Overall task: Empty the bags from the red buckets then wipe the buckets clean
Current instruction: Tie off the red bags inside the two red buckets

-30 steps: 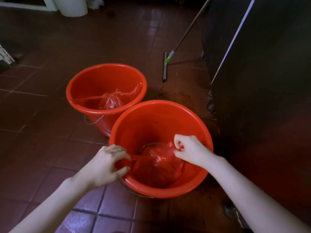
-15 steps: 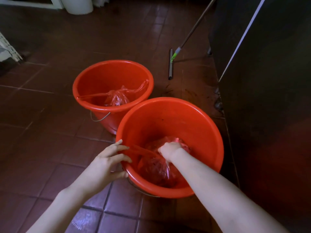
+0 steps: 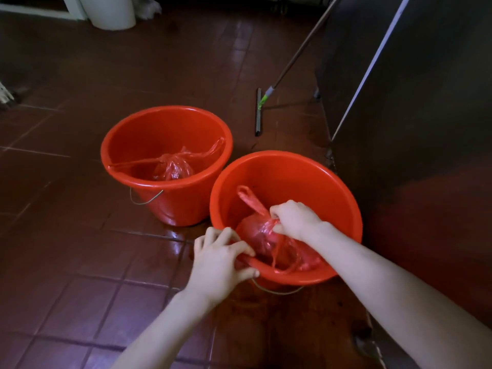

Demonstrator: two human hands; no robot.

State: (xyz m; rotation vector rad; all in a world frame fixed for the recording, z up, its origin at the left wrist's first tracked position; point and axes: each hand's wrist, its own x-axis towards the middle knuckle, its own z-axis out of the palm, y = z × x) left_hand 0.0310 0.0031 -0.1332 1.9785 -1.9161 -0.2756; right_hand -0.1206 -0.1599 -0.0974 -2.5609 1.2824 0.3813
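Observation:
Two red buckets stand side by side on the tiled floor. In the near bucket (image 3: 316, 179) lies a red plastic bag (image 3: 259, 237), gathered at its neck. My right hand (image 3: 295, 218) reaches into this bucket and grips the bag's bunched top, with one handle loop sticking up to the left. My left hand (image 3: 222, 258) holds the near bucket's front-left rim, fingers curled over the edge and thumb outside. The far bucket (image 3: 149, 129) holds a second red bag (image 3: 174, 167), its handles stretched to the rim on both sides.
A floor squeegee (image 3: 258, 110) with a long pole leans toward the dark metal cabinet (image 3: 415, 107) on the right, close beside the near bucket. A white bin (image 3: 113, 12) stands at the back left. The floor near the buckets looks wet.
My right hand went from the bag handle at the rim down into the near bucket and gathered the bag's top. My left hand let go of the other handle and took the rim.

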